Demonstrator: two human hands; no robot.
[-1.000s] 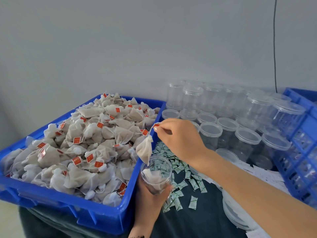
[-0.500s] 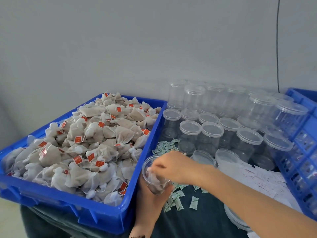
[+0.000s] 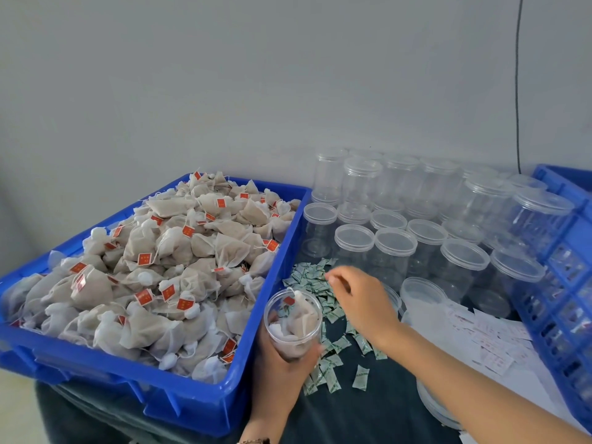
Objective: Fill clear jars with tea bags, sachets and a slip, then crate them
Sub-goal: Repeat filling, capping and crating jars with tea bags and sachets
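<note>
the left hand (image 3: 282,363) gripped an open jar (image 3: 293,322) from below, fingers curled round its lower wall, holding it upright just beside the right wall of the blue tray (image 3: 256,315). inside the jar sat tea bags (image 3: 301,318), one red tag near the rim. the tray was heaped with more bags (image 3: 153,270), tan mesh pouches with red tags on strings.

the right hand (image 3: 362,299) hung over the sachets (image 3: 320,283), a scatter of small green-and-white packets on the dark cloth (image 3: 368,411) between tray and jars. its fingers were curled with the tips drawn together above the pile; whether they pinched a sachet could not be told.

behind the sachets stood capped empty jars (image 3: 394,248) in rows against the wall. white slips (image 3: 480,338) lay in a loose heap to the right, near a blue crate (image 3: 570,251) at the right edge.
</note>
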